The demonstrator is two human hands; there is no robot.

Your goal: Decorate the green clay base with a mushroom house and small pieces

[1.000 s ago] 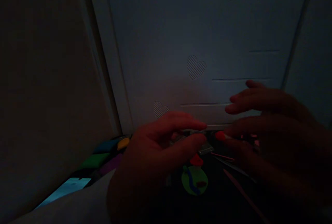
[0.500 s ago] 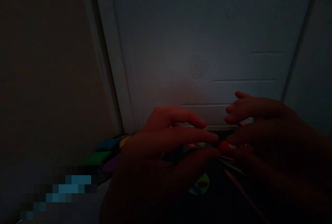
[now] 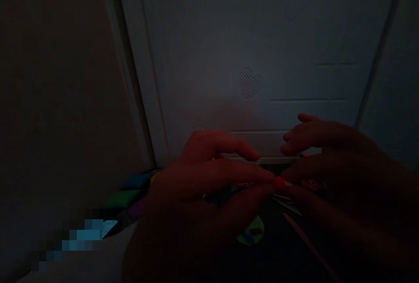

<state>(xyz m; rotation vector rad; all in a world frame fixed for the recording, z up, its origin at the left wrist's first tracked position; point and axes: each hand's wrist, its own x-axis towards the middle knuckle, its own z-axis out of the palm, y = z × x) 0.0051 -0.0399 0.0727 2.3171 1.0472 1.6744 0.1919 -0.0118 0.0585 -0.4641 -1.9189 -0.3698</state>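
Between my two hands is a small red clay piece (image 3: 279, 183) with a whitish end on its right. My left hand (image 3: 209, 191) comes from the left, its thumb and a fingertip pinched at the red part. At the whitish end, my right hand (image 3: 340, 169) grips with thumb and index finger, its other fingers stretched above. Below my left thumb lies a green disc (image 3: 258, 224) with a blue strip and a dark red bit on it; my left hand hides part of it. The light is very dim.
A pink stick-like tool (image 3: 304, 240) and a thin pale tool (image 3: 288, 205) lie on the dark surface. Blue (image 3: 135, 181), green (image 3: 121, 199) and purple (image 3: 137, 208) packs sit at the left. A white panel with embossed hearts (image 3: 250, 83) stands behind.
My left hand has moved right, its thumb and fingertip closing in on the red piece. It now covers more of the green disc. My right hand still holds the piece.
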